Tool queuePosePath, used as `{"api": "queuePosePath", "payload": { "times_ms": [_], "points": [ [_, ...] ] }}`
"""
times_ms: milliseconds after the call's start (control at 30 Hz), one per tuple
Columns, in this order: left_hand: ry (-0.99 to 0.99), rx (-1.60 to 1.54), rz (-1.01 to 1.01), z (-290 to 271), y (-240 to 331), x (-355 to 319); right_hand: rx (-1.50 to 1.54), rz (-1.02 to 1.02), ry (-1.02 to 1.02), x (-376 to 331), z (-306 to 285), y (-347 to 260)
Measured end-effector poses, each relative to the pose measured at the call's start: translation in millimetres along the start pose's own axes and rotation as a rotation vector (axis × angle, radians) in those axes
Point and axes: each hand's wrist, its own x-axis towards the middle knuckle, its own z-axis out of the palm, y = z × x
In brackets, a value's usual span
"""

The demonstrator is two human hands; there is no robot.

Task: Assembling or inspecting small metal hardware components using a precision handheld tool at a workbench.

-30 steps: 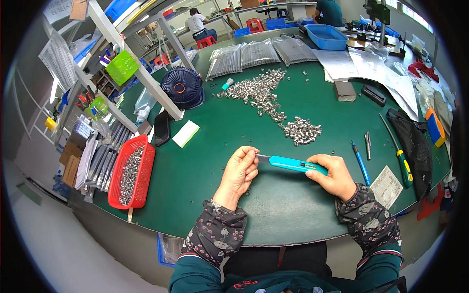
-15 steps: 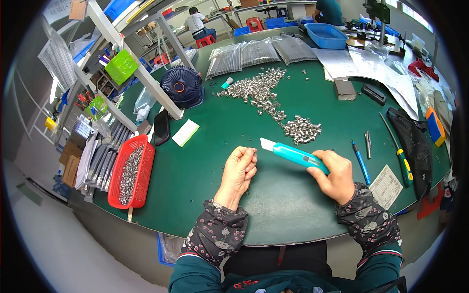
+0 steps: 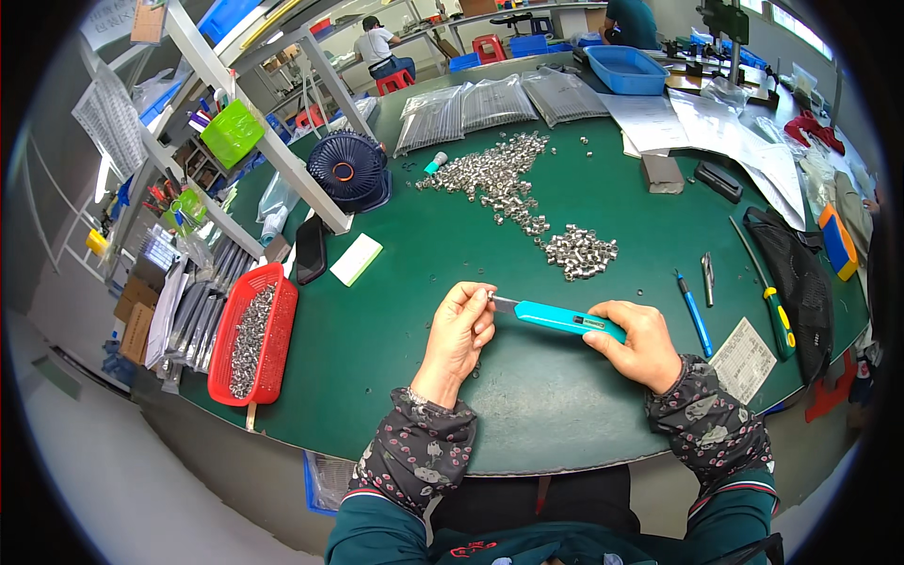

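My right hand (image 3: pixel 642 341) is closed on a turquoise utility knife (image 3: pixel 556 317), held nearly level with its blade pointing left. At the fingertips of my left hand (image 3: pixel 459 330) a small metal ring (image 3: pixel 490 295) is pinched; the fingers hide most of it. The blade's tip meets the ring or lies right beside it. Beyond my hands lies a small heap of short silvery metal rings (image 3: pixel 580 252). A larger pile of the same pieces (image 3: pixel 494 174) spreads farther back on the green table (image 3: pixel 414 273).
To the left are a red basket (image 3: pixel 282 330) of metal pieces, a black phone (image 3: pixel 311 247) and a blue fan (image 3: pixel 348 169). On the right lie a blue pen-like tool (image 3: pixel 695 315), a screwdriver (image 3: pixel 780 325) and a paper slip (image 3: pixel 744 360). Bagged tubes (image 3: pixel 497 102) lie at the back.
The knife has turned from slanting upward to nearly level, and its blade has come to the piece at my left fingertips. My left hand has hardly moved.
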Motion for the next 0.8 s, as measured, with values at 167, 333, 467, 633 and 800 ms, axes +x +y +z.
{"api": "queuePosePath", "payload": {
  "times_ms": [167, 333, 467, 633, 800],
  "points": [
    [-0.011, 0.105, 0.004, -0.2, 1.1, 0.5, -0.021, 0.017, 0.013, 0.2, -1.3, -1.1],
    [0.057, 0.03, -0.029, -3.8, -0.6, 1.5, -0.088, -0.082, 0.152, 2.6, -2.7, -5.9],
    [0.013, 0.006, -0.038, -0.7, 1.4, 0.8, -0.063, -0.068, 0.183, 3.0, -1.5, -3.9],
    [-0.034, -0.024, -0.02, -1.7, 0.7, 1.0, -0.075, -0.032, 0.155, 3.0, -2.1, -2.8],
    [-0.027, -0.005, -0.038, -0.7, 1.9, 0.8, -0.068, -0.041, 0.139, 3.6, -1.9, -2.1]
  ]
}}
